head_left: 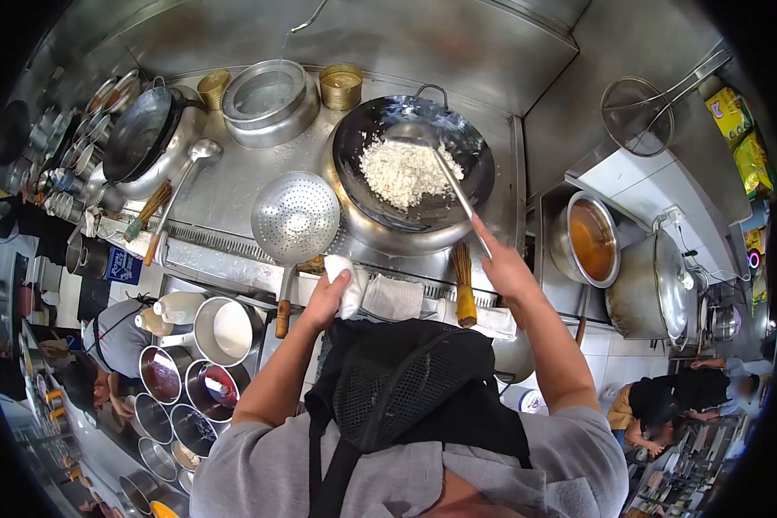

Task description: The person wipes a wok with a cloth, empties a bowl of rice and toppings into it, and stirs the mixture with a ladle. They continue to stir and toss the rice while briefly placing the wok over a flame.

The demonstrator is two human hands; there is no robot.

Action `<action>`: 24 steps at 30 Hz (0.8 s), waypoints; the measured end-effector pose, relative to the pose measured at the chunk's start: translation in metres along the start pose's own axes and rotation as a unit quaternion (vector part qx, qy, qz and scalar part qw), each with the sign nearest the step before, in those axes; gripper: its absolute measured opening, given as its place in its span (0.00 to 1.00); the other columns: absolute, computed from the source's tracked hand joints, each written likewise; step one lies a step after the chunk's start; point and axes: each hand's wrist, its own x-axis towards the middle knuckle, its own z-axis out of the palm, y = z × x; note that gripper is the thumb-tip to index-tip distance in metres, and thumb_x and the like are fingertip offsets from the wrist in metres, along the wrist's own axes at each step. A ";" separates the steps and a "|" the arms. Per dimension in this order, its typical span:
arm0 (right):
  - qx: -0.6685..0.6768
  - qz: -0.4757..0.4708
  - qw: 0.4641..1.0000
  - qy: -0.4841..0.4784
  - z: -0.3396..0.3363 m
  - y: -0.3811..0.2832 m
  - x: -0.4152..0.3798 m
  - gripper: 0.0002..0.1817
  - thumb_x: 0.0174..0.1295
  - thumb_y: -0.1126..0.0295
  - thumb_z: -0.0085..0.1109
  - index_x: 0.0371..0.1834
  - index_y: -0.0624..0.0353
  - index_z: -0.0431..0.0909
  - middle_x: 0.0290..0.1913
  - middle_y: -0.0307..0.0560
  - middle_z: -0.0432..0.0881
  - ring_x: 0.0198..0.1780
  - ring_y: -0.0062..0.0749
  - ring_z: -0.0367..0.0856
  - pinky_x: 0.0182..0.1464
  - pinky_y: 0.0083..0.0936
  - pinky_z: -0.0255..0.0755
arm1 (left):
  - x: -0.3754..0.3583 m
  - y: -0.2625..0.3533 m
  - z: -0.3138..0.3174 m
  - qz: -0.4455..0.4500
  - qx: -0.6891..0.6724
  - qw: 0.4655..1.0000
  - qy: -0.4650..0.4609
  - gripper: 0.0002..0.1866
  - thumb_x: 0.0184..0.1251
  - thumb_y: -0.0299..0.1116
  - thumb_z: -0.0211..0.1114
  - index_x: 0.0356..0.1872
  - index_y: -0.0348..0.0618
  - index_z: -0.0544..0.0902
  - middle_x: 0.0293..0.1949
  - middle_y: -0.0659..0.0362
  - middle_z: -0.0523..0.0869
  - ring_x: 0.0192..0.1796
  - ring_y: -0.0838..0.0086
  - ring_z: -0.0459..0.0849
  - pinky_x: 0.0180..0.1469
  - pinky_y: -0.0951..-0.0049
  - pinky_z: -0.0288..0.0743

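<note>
Fried rice (406,171) lies in a black wok (473,155) on the stove. My right hand (508,272) is closed around the handle of a ladle (454,181), whose bowl rests in the wok at the far side of the rice. In front of the stove, my left hand (325,300) grips a folded white cloth (350,285), apart from the wok. A perforated skimmer (296,211) with a wooden handle lies left of the wok, close to my left hand. Between my hands, at the stove's front edge, are another folded cloth (392,298) and a bamboo brush (464,289).
Behind the skimmer stands a metal pot (268,102) under a tap. A second ladle (181,186) and stacked woks (142,134) are at left. A pot of brown liquid (592,240) and a lidded pot (647,289) stand right. Several ingredient containers (226,332) sit lower left. Other people work nearby.
</note>
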 end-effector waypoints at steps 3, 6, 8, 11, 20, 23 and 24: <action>-0.022 0.071 0.996 -0.045 0.006 -0.016 -0.011 0.47 0.59 0.78 0.44 0.79 0.26 0.39 0.44 0.72 0.81 0.46 0.65 0.81 0.54 0.50 0.71 | -0.010 0.009 0.002 -0.032 -0.026 0.999 0.021 0.18 0.74 0.43 0.57 0.51 0.38 0.76 0.39 0.63 0.81 0.38 0.79 0.79 0.42 0.72 0.74; -0.070 0.062 0.988 -0.121 0.024 0.018 0.005 0.47 0.59 0.78 0.44 0.79 0.26 0.39 0.49 0.72 0.80 0.48 0.64 0.80 0.55 0.49 0.71 | -0.014 0.004 0.003 -0.052 -0.030 0.998 0.027 0.18 0.75 0.43 0.57 0.51 0.38 0.77 0.38 0.63 0.80 0.37 0.80 0.76 0.41 0.73 0.72; -0.018 -0.067 0.996 -0.064 0.015 0.024 0.010 0.47 0.59 0.77 0.45 0.79 0.27 0.38 0.50 0.72 0.79 0.49 0.63 0.80 0.54 0.49 0.72 | -0.015 0.004 0.005 -0.014 0.024 0.999 0.015 0.18 0.75 0.44 0.57 0.50 0.38 0.77 0.37 0.64 0.80 0.37 0.80 0.76 0.40 0.74 0.72; -0.023 0.022 0.998 -0.061 -0.011 -0.018 -0.019 0.46 0.60 0.76 0.45 0.79 0.30 0.39 0.50 0.73 0.79 0.52 0.64 0.79 0.56 0.48 0.71 | -0.014 0.002 0.000 -0.010 0.041 0.999 -0.002 0.19 0.75 0.44 0.56 0.53 0.36 0.76 0.39 0.62 0.81 0.39 0.78 0.78 0.42 0.73 0.72; -0.014 0.001 0.999 -0.051 0.020 0.016 -0.031 0.44 0.61 0.74 0.45 0.79 0.26 0.41 0.41 0.77 0.80 0.47 0.67 0.80 0.54 0.51 0.70 | 0.004 -0.004 0.011 -0.018 -0.019 0.999 0.024 0.19 0.75 0.43 0.56 0.54 0.37 0.76 0.43 0.61 0.82 0.42 0.76 0.80 0.47 0.73 0.75; -0.007 0.080 0.994 -0.077 0.016 -0.005 -0.056 0.44 0.61 0.74 0.45 0.79 0.26 0.41 0.40 0.76 0.81 0.42 0.66 0.82 0.52 0.52 0.71 | 0.011 0.008 0.022 -0.038 -0.070 0.996 0.032 0.19 0.75 0.44 0.56 0.55 0.38 0.75 0.44 0.59 0.83 0.41 0.74 0.82 0.46 0.71 0.77; -0.007 0.093 0.992 -0.085 0.018 -0.004 -0.061 0.44 0.61 0.73 0.46 0.79 0.26 0.41 0.39 0.75 0.81 0.41 0.66 0.82 0.51 0.52 0.71 | 0.014 0.010 0.025 -0.055 -0.097 0.993 0.027 0.20 0.75 0.45 0.56 0.55 0.39 0.75 0.44 0.58 0.83 0.41 0.73 0.83 0.45 0.69 0.78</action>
